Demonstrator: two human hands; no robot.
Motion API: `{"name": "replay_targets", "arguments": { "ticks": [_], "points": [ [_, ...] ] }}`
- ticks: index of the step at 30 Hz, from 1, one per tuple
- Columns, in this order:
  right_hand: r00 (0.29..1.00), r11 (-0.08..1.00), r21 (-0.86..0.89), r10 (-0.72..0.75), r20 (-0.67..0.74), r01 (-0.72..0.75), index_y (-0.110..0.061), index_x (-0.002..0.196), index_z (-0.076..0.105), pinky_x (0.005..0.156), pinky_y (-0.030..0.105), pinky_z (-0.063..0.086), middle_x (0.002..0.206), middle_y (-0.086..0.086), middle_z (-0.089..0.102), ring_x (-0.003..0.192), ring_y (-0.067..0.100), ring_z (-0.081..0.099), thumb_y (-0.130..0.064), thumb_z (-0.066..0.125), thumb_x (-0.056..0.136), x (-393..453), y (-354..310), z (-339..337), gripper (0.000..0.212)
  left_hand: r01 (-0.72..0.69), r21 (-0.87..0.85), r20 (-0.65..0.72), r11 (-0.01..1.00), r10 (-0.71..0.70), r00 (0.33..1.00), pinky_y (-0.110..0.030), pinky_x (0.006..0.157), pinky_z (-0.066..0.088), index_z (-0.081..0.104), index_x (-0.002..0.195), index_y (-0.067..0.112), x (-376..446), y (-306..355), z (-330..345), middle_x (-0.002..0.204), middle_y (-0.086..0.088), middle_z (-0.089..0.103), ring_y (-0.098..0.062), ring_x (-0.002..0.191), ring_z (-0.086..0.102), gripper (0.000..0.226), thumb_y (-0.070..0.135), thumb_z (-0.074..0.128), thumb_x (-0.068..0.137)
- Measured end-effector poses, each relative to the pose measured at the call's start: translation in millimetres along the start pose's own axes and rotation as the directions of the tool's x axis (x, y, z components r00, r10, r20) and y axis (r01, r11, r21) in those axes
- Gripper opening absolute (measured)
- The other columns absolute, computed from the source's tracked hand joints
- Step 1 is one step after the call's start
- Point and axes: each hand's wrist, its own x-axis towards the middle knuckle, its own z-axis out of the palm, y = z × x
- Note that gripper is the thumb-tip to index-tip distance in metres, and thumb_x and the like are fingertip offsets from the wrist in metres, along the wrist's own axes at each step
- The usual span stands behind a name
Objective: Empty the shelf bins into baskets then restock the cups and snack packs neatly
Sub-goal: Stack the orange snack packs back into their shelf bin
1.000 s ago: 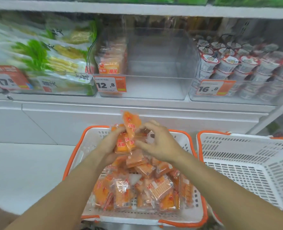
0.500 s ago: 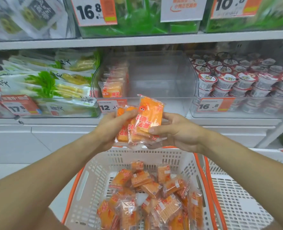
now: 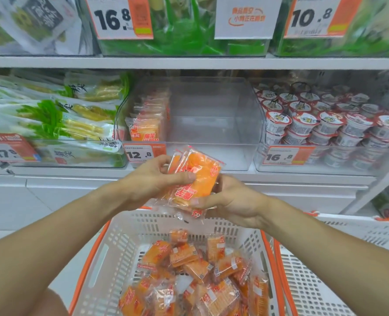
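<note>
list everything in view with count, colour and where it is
held snack packs: a few, orange, between both hands above the basket
loose snack packs: many, orange, heaped in the basket
basket: one, white with orange rim, below the hands
second basket: one, white, to its right
clear bin: one, middle shelf, a row of orange packs at its left side
cups: many, white with red rims, right bin
green-and-yellow packs: several, left bin
price tags: several, orange and white, bin fronts
left hand: grips the packs
right hand: grips the packs

1 head view, close, facing forward-down at shelf (image 3: 189, 62).
</note>
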Motion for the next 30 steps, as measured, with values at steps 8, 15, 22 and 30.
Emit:
{"name": "replay_targets", "arguments": {
  "ticks": [8, 15, 22, 30],
  "points": [
    [0.998, 0.998, -0.068, 0.019, 0.054, -0.015, -0.025, 0.150, 0.039, 0.085, 0.048, 0.059, 0.132, 0.011, 0.065, 0.108, 0.028, 0.069, -0.001, 0.081, 0.075, 0, -26, -23, 0.089, 0.025, 0.206, 0.203, 0.978, -0.068, 0.977, -0.036, 0.099, 0.052, 0.066, 0.119, 0.008, -8, 8, 0, 0.113, -0.010, 0.073, -0.025, 0.107, 0.069, 0.071, 0.046, 0.081, 0.061],
    [0.999, 0.989, -0.145, -0.016, 0.036, 0.021, -0.015, 0.130, 0.061, 0.094, 0.050, 0.051, 0.118, 0.019, 0.070, 0.101, 0.035, 0.066, 0.000, 0.079, 0.064, 5, -31, -30, 0.070, 0.069, 0.157, 0.233, 0.985, -0.104, 0.967, -0.042, 0.099, 0.052, 0.062, 0.125, 0.013, -17, 19, -4, 0.117, -0.006, 0.072, -0.024, 0.111, 0.068, 0.074, 0.062, 0.070, 0.070],
    [0.913, 0.938, 0.223, -0.168, -0.373, 0.264, -0.007, 0.140, 0.046, 0.067, 0.044, 0.061, 0.107, 0.015, 0.071, 0.079, 0.026, 0.072, -0.010, 0.085, 0.060, 2, -33, -26, 0.089, 0.032, -0.342, -0.012, 0.939, -0.039, 0.999, -0.055, 0.090, 0.056, 0.055, 0.129, 0.007, -15, 18, -20, 0.125, -0.022, 0.063, -0.037, 0.111, 0.067, 0.113, 0.067, 0.090, 0.041],
    [0.965, 0.987, -0.140, -0.114, -0.236, 0.083, -0.021, 0.129, 0.057, 0.094, 0.048, 0.055, 0.117, 0.003, 0.072, 0.104, 0.020, 0.071, -0.040, 0.090, 0.055, -2, -19, 19, 0.083, -0.234, -0.196, -0.257, 0.952, 0.181, 0.949, -0.054, 0.088, 0.057, 0.054, 0.129, 0.003, -6, 29, 0, 0.109, -0.021, 0.072, -0.035, 0.097, 0.072, 0.073, 0.026, 0.085, 0.067]
  ]
}}
